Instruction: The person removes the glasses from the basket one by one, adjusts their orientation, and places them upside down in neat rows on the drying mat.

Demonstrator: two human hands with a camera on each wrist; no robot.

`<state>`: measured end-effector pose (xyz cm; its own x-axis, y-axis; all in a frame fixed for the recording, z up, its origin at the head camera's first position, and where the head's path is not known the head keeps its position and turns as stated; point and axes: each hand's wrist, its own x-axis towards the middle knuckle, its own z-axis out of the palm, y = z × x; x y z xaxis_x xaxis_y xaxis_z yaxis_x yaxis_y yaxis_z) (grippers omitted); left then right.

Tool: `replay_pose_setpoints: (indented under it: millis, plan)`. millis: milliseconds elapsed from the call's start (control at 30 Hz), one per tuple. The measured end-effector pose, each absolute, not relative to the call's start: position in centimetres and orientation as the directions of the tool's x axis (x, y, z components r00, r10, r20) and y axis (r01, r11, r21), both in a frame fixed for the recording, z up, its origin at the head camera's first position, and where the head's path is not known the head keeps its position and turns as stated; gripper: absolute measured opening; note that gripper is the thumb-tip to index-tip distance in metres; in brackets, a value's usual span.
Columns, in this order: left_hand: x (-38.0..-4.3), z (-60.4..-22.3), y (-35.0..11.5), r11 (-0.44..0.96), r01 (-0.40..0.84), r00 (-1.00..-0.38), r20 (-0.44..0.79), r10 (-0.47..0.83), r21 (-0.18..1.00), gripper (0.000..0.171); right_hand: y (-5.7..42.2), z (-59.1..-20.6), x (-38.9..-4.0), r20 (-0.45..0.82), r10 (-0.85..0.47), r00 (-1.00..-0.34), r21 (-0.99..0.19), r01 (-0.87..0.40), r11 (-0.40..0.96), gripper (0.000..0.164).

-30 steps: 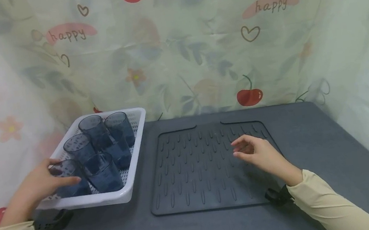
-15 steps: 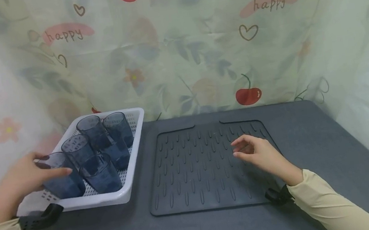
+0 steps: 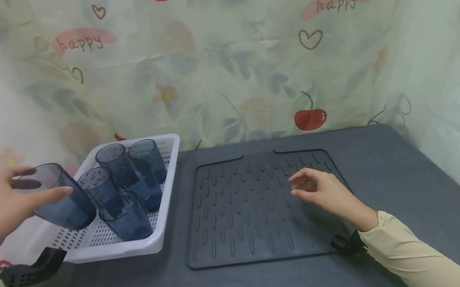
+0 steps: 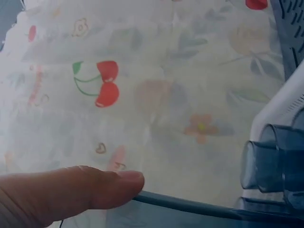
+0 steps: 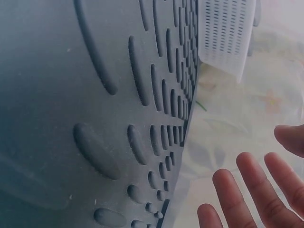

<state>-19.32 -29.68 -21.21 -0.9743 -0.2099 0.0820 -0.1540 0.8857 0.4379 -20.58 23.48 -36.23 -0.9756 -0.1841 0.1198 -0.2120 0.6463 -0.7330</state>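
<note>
With left hand (image 3: 2, 205), pinches tilted blue tumbler (image 3: 70, 210) between thumb and fingers, above white perforated basket (image 3: 122, 250); could clip neighbouring tumblers (image 3: 128, 221) if swung low. Over dark ribbed mat (image 3: 239, 210), holds right hand (image 3: 328, 193) empty with fingers spread, loosely bent

The left hand (image 3: 0, 207) now holds a translucent blue cylindrical tumbler (image 3: 74, 208) higher and tilted, lifted from the near-left part of the white perforated plastic basket (image 3: 134, 248), whose slotted floor (image 3: 99, 235) now shows there.
</note>
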Motion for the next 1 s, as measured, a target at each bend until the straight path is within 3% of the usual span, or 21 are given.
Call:
replay_pose_setpoints:
  millis: [333,600,933,1000]
  plan:
    - [-17.9,-19.6,-26.6,0.809,-0.089,-0.937,0.227,-0.265,0.58,0.1,23.1,-36.5,-20.8,0.112,-0.195,-0.974,-0.737,-0.213,0.642,0.027]
    - [-17.5,-19.9,-24.0,0.654,0.141,-0.911,0.356,-0.208,0.743,0.082,22.9,-36.3,-20.9,0.122,-0.191,-0.974,-0.739,-0.218,0.638,0.031]
    - [-17.5,-21.6,-19.4,0.509,0.289,-0.905,0.404,-0.13,0.811,0.071,22.9,-36.0,-20.7,0.163,-0.223,-0.961,-0.746,-0.268,0.609,0.042]
    - [-17.8,-22.1,-18.6,0.394,0.318,-0.917,0.386,-0.104,0.862,0.07,22.9,-36.0,-20.6,0.168,-0.226,-0.959,-0.751,-0.273,0.601,0.045]
